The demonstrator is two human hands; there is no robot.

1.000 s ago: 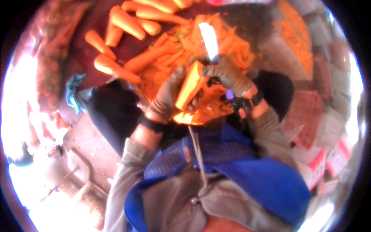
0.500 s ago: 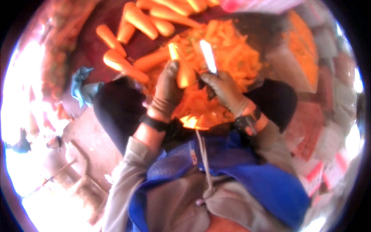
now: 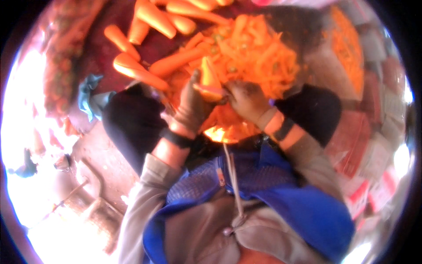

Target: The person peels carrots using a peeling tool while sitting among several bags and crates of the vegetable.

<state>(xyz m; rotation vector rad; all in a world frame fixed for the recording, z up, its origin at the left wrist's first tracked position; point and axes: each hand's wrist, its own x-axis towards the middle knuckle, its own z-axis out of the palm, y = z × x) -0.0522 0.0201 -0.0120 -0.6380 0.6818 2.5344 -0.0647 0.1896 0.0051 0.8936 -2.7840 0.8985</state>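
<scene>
My gloved left hand (image 3: 190, 104) is closed around an orange carrot (image 3: 207, 74), held upright above my lap. My gloved right hand (image 3: 248, 100) is closed on the knife against the lower part of that carrot; the blade is hard to make out there. A heap of orange carrot pieces and peelings (image 3: 259, 48) lies just beyond and beneath both hands. Several whole carrots (image 3: 154, 20) rest on a dark red surface (image 3: 96, 53) at the upper left.
A blue cloth (image 3: 88, 99) lies beside my dark-clad left knee (image 3: 123, 123). A pale slab with orange shreds (image 3: 343, 44) is at the upper right, with stacked red and white crates (image 3: 351, 141) below it. A long mottled heap (image 3: 61, 75) runs along the left.
The knife blade, pointing up and away earlier, has swung down to the carrot. My right hand has turned inward, and the carrot in my left hand has changed its angle.
</scene>
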